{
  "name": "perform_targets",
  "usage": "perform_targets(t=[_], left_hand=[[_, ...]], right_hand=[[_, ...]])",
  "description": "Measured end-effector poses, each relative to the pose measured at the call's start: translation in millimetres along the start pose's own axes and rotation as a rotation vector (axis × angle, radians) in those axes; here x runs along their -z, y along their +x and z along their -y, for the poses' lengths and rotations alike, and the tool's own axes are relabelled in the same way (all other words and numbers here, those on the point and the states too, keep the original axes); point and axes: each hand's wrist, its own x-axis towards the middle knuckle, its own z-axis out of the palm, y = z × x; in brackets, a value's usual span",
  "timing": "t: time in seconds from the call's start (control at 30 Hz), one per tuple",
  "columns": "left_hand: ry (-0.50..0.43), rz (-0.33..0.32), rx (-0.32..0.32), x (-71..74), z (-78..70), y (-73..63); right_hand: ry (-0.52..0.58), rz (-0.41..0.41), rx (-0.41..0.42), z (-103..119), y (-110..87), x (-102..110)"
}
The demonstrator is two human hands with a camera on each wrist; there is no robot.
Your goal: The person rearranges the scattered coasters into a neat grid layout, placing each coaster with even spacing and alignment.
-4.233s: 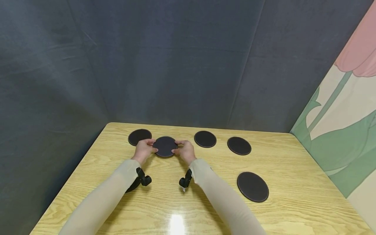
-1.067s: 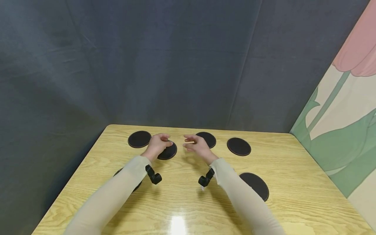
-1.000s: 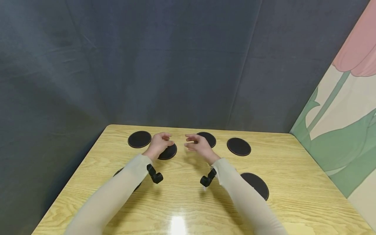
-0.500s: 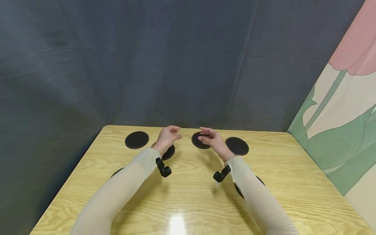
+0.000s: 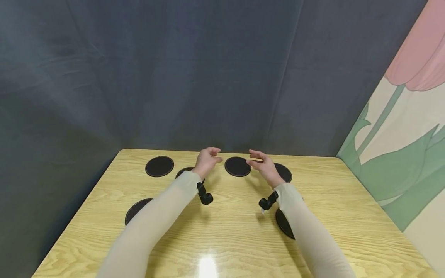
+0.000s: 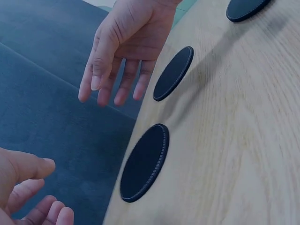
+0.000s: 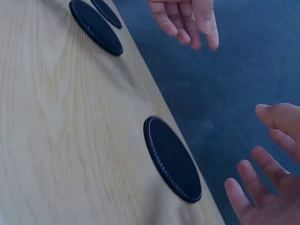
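Dark blue-grey cloth [image 5: 174,77] hangs behind and to the left of a light wooden counter [image 5: 226,235], and at the right stands a cream wall [image 5: 431,231] painted with a pink tulip [image 5: 420,54] and green leaves [image 5: 393,185]. One white spot of reflected light shines on the front part of the counter.

Near the back edge, between the two hands, the round black middle coaster [image 5: 237,166] lies flat on the wood; the wrist views show its stitched rim. At its left side the left hand [image 5: 206,160] hovers in the air, thumb and fingers wide apart and only gently bent, holding nothing. At its right side hovers the right hand [image 5: 263,166], equally wide and holding nothing, with fingers almost straight in the left wrist view.

To the left are the inner-left coaster [image 5: 185,169], partly covered by the left sleeve [image 5: 153,224], and the outer-left coaster [image 5: 159,166], which is fully visible. To the right, the back-right coaster [image 5: 283,172] is partly hidden by the right hand. Nearer to the front, the front-left coaster [image 5: 135,210] shows beside the left sleeve, and the front-right coaster [image 5: 283,223] beside the right sleeve [image 5: 307,231]. Both sleeves are pale beige. Each wrist carries a small black camera [image 5: 206,197].
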Motion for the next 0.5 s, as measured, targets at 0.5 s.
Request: perform_targets(t=[0.5], left_hand=[[-0.034, -0.070, 0.039, -33.7, 35.0, 8.6]], right_hand=[[-0.064, -0.010, -0.064, -50, 26.3, 14]])
